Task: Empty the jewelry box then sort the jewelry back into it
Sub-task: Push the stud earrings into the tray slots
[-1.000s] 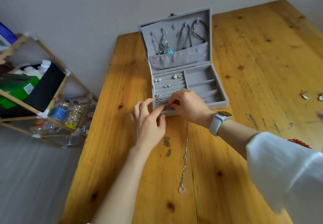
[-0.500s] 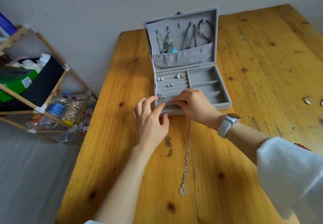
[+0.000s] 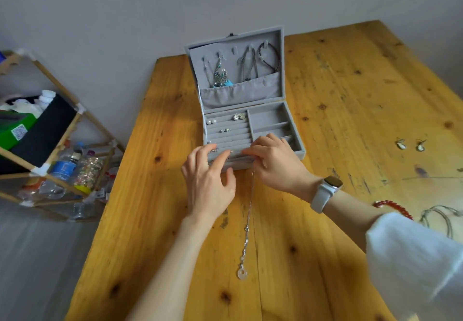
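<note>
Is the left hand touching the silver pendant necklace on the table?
Apart. In the head view the left hand sits at the jewelry box front, and bare table shows between it and the necklace.

Yellow pine table (image 3: 338, 90): open grey velvet jewelry box (image 3: 294, 120), silver pendant necklace (image 3: 246, 233) before it, drop earrings (image 3: 411, 144) right.

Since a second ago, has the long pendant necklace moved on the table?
No. The pendant necklace lies as before, running from the jewelry box's front edge toward the person, between the same wood knots.
</note>
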Available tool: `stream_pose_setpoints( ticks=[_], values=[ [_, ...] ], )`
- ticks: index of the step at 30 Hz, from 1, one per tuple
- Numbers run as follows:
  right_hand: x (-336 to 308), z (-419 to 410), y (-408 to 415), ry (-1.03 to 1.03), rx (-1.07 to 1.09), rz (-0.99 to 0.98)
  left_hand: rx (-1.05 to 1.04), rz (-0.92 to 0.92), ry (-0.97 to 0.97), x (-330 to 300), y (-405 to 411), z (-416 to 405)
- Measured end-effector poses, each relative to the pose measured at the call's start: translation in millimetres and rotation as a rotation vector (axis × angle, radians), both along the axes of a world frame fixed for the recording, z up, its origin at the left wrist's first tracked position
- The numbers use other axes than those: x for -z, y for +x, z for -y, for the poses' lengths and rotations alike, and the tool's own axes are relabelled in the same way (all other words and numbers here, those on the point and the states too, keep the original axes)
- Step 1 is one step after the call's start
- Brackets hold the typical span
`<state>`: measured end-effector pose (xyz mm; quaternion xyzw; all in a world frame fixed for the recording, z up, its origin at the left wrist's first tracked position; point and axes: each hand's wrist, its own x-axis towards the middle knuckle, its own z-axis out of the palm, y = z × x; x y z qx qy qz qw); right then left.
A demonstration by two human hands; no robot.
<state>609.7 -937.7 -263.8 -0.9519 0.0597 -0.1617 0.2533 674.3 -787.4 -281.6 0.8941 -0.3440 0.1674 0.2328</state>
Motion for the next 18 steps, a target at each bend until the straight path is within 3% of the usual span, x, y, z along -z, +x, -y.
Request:
stream_pose_setpoints(
  ticks=[5,9,13,18],
  values=[
    [-8.8,40.8,-63.3,0.089,0.133,0.063,0.133,-0.056,-0.092,-10.4,-40.3,54.9],
    [-8.7,94.8,-135.0,0.067,0.295,0.038,0.363,-0.196,-0.104,-12.5,-88.0,115.4],
    [2.4,154.3,-198.5,0.037,0.577,0.034,0.543,-0.35,0.085,-8.8,-129.5,178.1],
    [23.5,208.1,-237.4,0.119,0.798,-0.073,0.504,-0.308,0.333,1.1,-155.6,227.4]
  ],
)
